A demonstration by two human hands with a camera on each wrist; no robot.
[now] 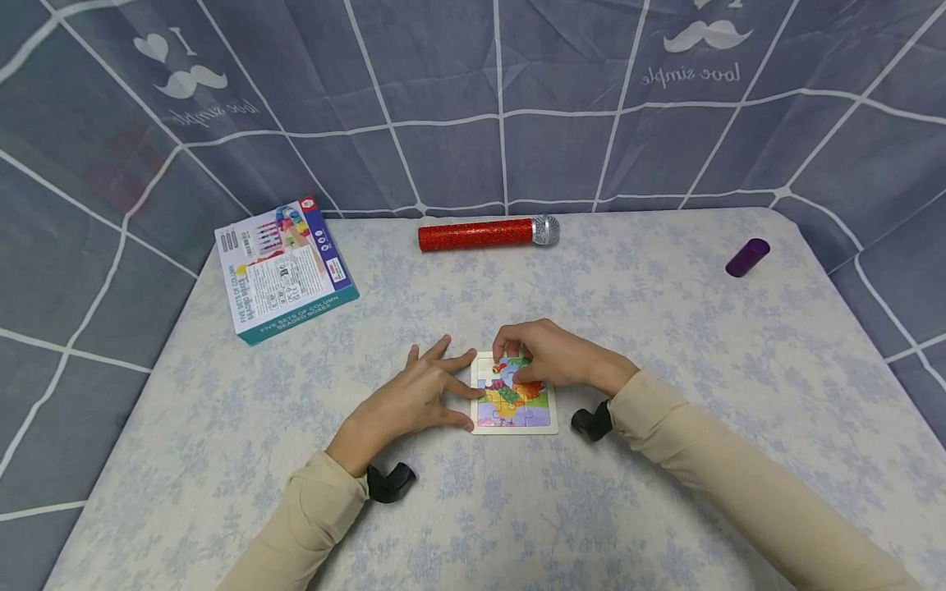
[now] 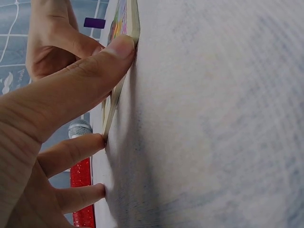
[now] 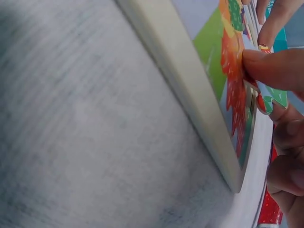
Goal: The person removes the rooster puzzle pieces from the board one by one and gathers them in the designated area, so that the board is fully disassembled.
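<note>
A small jigsaw puzzle in a pale wooden tray (image 1: 517,431) lies on the table, its colourful picture mostly filled in. From the left, my left hand (image 1: 417,394) steadies it with spread fingers. Its thumb (image 2: 118,50) presses on the edge of the tray, and another fingertip lies over the picture. Over the upper part of the puzzle, my right hand (image 1: 554,353) pinches a green and blue puzzle piece (image 3: 275,97) between thumb and fingers. That piece is tilted at the tray's far side. The right fingers partly cover the top of the picture in the head view.
A red glitter microphone (image 1: 476,235) lies at the table's back. To the left rests a box of beaded toys (image 1: 288,263). On the right lies a small purple cylinder (image 1: 748,257). Grey checked cloth (image 1: 443,164) hangs behind the patterned tablecloth (image 1: 628,509).
</note>
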